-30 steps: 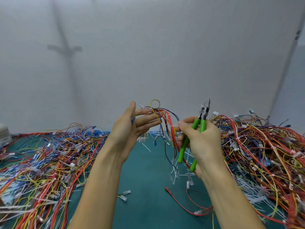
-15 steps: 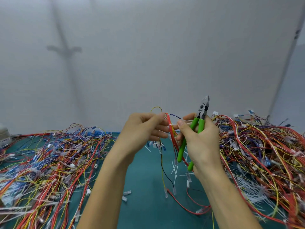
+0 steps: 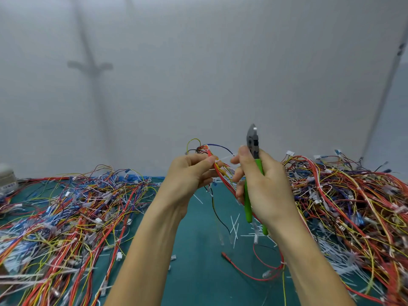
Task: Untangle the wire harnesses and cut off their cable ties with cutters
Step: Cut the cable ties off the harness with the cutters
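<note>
A small wire harness (image 3: 217, 167) of red, yellow and black wires hangs in the air between my hands, its ends trailing down to the mat. My left hand (image 3: 191, 173) pinches the bundle near its top. A white cable tie (image 3: 225, 159) sticks out sideways from the bundle between my hands. My right hand (image 3: 262, 184) grips the green-handled cutters (image 3: 252, 151), jaws pointing up and closed, while its fingertips touch the tie and wires.
Big heaps of tangled harnesses lie on the green mat (image 3: 198, 272) at the left (image 3: 66, 217) and right (image 3: 353, 206). Cut white ties (image 3: 236, 228) are scattered in the middle. A white wall stands close behind.
My left hand turned from open-palmed to pinching the bundle. The cutters rose and swung upright. Both hands came closer together around the tie.
</note>
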The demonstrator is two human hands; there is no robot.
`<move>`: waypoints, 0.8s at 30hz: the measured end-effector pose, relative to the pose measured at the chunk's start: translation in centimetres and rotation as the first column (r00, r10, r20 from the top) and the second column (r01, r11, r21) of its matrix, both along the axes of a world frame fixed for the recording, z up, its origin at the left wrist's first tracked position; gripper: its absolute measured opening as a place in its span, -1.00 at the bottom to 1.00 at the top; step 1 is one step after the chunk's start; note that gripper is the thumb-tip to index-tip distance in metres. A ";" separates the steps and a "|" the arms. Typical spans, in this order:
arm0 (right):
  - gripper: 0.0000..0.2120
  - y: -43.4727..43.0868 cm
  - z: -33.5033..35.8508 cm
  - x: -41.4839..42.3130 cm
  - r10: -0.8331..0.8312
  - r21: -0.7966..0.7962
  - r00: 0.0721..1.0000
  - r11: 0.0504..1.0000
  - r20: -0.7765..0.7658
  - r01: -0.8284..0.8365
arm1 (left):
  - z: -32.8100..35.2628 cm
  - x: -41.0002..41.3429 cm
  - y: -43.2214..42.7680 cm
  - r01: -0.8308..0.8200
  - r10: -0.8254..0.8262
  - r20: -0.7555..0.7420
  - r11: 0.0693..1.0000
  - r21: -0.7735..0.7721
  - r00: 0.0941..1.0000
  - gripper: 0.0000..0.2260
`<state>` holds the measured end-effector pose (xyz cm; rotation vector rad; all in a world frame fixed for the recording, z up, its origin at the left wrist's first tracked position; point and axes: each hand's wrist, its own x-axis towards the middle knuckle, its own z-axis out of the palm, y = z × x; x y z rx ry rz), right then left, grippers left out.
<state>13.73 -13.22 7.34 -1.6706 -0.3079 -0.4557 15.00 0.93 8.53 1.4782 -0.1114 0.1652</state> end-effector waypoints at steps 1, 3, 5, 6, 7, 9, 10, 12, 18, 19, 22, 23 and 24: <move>-0.62 0.0 0.1 -0.1 0.008 -0.045 1.000 0.999 -0.029 -0.009 | 0.0 0.1 0.0 -0.018 0.018 0.013 1.000 0.005 1.000 -0.89; -0.50 0.0 0.3 -0.3 -0.008 -0.197 0.996 0.980 -0.086 -0.009 | -0.1 0.2 0.0 -0.047 0.046 0.038 0.999 0.020 0.998 -0.89; -0.44 0.0 0.3 -0.6 -0.040 -0.372 0.991 0.928 -0.127 -0.010 | -0.1 0.1 0.0 -0.065 0.063 0.064 0.998 0.028 0.996 -0.90; -0.42 0.0 0.3 -0.8 -0.051 -0.439 0.989 0.898 -0.137 -0.014 | -0.1 0.1 0.0 -0.072 0.069 0.079 0.997 0.034 0.995 -0.90; -0.40 0.1 0.2 -0.9 -0.062 -0.492 0.988 0.871 -0.139 -0.015 | -0.1 0.1 0.1 -0.078 0.074 0.094 0.996 0.043 0.993 -0.89; -0.39 0.1 0.1 -1.2 -0.091 -0.556 0.988 0.831 -0.128 0.005 | -0.2 0.1 0.1 -0.091 0.084 0.118 0.994 0.059 0.989 -0.87; -0.39 0.1 0.1 -1.2 -0.103 -0.570 0.988 0.822 -0.118 0.017 | -0.2 0.1 0.1 -0.095 0.086 0.126 0.993 0.069 0.988 -0.87; -0.39 0.1 0.2 -1.3 -0.106 -0.576 0.989 0.817 -0.104 0.027 | -0.3 0.2 0.2 -0.099 0.086 0.133 0.991 0.092 0.987 -0.89; -0.38 0.1 0.1 -1.1 -0.110 -0.574 0.990 0.818 -0.084 0.042 | -0.2 0.1 -0.1 -0.084 0.067 0.148 0.990 0.111 0.987 -0.90; -0.38 0.0 0.1 -1.0 -0.110 -0.577 0.991 0.816 -0.078 0.046 | -0.2 0.1 -0.1 -0.084 0.067 0.148 0.990 0.113 0.987 -0.90; -0.40 -0.2 0.1 -0.9 -0.116 -0.583 0.991 0.811 -0.068 0.055 | -0.2 0.0 -0.2 -0.095 0.080 0.140 0.990 0.107 0.987 -0.91; -0.40 -0.2 0.1 -0.9 -0.119 -0.583 0.991 0.811 -0.067 0.057 | -0.2 0.0 -0.3 -0.096 0.081 0.135 0.990 0.107 0.987 -0.92; -0.40 -0.3 0.1 -0.9 -0.121 -0.583 0.990 0.810 -0.067 0.059 | -0.2 0.0 -0.3 -0.095 0.080 0.131 0.990 0.108 0.988 -0.92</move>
